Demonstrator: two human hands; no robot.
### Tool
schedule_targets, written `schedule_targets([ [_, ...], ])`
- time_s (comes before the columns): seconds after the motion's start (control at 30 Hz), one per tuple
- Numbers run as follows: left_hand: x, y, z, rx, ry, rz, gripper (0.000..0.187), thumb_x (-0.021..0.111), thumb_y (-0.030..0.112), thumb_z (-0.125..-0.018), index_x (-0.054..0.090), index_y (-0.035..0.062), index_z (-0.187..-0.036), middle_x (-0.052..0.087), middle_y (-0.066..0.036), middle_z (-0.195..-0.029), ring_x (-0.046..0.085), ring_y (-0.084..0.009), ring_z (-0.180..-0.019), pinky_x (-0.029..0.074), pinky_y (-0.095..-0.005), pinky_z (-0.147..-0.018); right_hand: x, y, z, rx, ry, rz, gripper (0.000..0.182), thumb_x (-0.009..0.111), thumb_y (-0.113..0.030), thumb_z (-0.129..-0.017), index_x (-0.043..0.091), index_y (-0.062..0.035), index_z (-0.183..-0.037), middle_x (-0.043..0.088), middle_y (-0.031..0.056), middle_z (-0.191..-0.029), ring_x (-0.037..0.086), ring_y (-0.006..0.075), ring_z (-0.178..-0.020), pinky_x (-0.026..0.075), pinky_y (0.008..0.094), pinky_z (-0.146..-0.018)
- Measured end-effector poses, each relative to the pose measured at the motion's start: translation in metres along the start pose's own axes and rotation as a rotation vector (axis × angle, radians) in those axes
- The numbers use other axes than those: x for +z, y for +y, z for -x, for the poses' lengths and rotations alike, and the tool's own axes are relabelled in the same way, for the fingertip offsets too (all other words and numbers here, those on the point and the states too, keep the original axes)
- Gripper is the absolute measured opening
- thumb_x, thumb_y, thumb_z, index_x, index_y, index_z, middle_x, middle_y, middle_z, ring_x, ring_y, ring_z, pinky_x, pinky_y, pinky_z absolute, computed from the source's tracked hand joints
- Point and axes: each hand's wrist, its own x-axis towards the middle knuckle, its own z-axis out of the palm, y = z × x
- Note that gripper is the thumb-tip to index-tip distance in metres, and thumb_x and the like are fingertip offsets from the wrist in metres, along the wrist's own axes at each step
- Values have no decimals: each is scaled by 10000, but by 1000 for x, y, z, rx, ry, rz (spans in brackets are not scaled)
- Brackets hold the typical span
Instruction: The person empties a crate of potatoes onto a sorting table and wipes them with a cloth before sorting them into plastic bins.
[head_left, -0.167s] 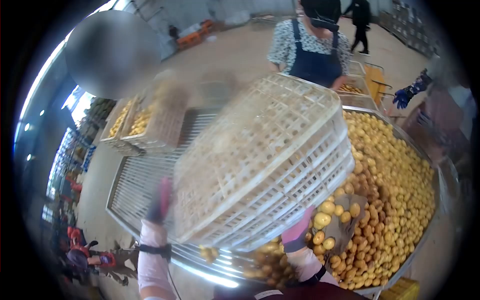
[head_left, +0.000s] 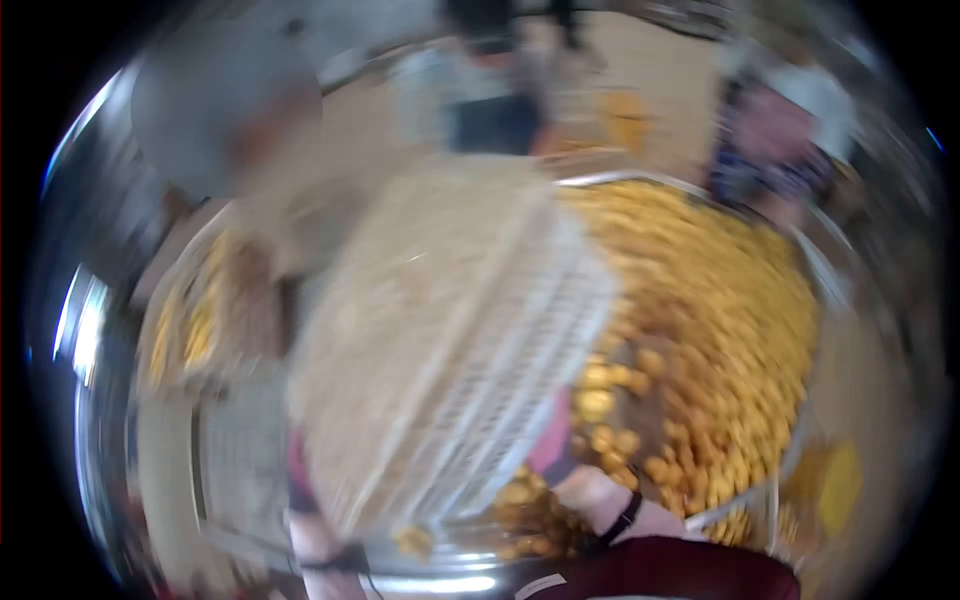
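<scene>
A white slatted plastic crate (head_left: 450,340) is held up and tilted in front of me, its underside facing up toward the camera. My left hand (head_left: 300,470), in a pink and dark glove, grips its lower left side. My right hand (head_left: 552,445), gloved alike, holds its lower right side. Most fingers of both hands are hidden or blurred. To the right, yellow-brown round produce (head_left: 720,340) lies heaped in a metal-rimmed bin, with a dark cloth-like piece (head_left: 640,400) among it. A few pieces (head_left: 412,542) lie below the crate.
Filled crates (head_left: 250,300) stand at the left, above a slatted metal surface (head_left: 245,460). One person in a dark apron (head_left: 490,120) stands beyond the crate. Another person (head_left: 775,130) is at the bin's far right. A yellow crate (head_left: 825,485) sits at the lower right.
The view has turned and blurred. The crate, still between both hands, appears further left and more steeply tilted. The bin and the people have also shifted left in view.
</scene>
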Motion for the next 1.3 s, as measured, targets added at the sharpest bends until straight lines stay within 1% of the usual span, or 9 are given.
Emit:
schedule_targets([
  [0.07,20,-14,-36,-52,-84,-89,706,459,560,-998,422,44,-1478,527,-140,-1446,539,-279,-1282,415,-393,-1112,-30,13,-7,-22,103,-19,707,393,-582,-1023,365,-73,-1512,456,140,-1493,460,318,-1331,340,446,-1159],
  [0.23,84,-59,-85,-123,-221,-336,684,456,558,-1000,432,51,-1458,534,-135,-1425,544,-272,-1259,422,-387,-1089,-34,30,-10,-33,106,43,662,386,-537,-1031,380,-61,-1492,470,135,-1468,474,305,-1312,353,430,-1143],
  [0.57,136,-92,-66,-112,-340,-563,640,450,553,-1005,451,64,-1418,548,-124,-1381,553,-258,-1212,435,-376,-1044,-31,21,16,-70,56,109,574,372,-447,-1049,411,-38,-1450,496,123,-1418,502,280,-1275,380,399,-1110],
  [0.73,141,-73,-50,-44,-337,-597,619,447,551,-1007,461,71,-1398,556,-119,-1359,557,-251,-1188,441,-371,-1022,-14,6,21,-101,-14,162,532,365,-401,-1058,426,-26,-1430,509,118,-1393,516,267,-1256,393,384,-1094],
  [0.87,95,-8,-12,68,-239,-516,603,444,549,-1009,469,76,-1382,561,-115,-1342,561,-245,-1170,447,-367,-1004,4,8,32,-121,-101,219,499,359,-365,-1065,439,-17,-1413,520,113,-1373,528,256,-1241,404,371,-1081],
  [1.0,5,60,87,226,-9,-332,587,441,547,-1011,477,81,-1366,567,-111,-1325,565,-239,-1151,452,-362,-986,25,1,58,-117,-221,272,468,354,-329,-1072,451,-7,-1397,531,109,-1353,539,246,-1226,415,359,-1068],
  [1.13,-74,71,166,351,173,-186,571,439,545,-1013,484,86,-1350,573,-107,-1307,568,-234,-1132,457,-358,-968,53,0,70,-117,-337,394,437,348,-293,-1079,463,2,-1380,541,104,-1332,550,236,-1211,426,346,-1055],
  [1.2,-96,62,190,386,252,-148,563,438,544,-1014,488,89,-1342,575,-105,-1299,570,-231,-1123,460,-356,-958,60,2,74,-119,-380,488,423,345,-275,-1082,470,7,-1372,547,102,-1322,556,231,-1204,431,340,-1049],
  [1.3,-135,43,227,440,363,-64,552,436,543,-1015,494,93,-1330,580,-102,-1286,573,-227,-1109,464,-353,-945,71,21,80,-155,-460,758,402,341,-248,-1087,479,14,-1359,554,98,-1307,564,223,-1193,439,331,-1039],
])
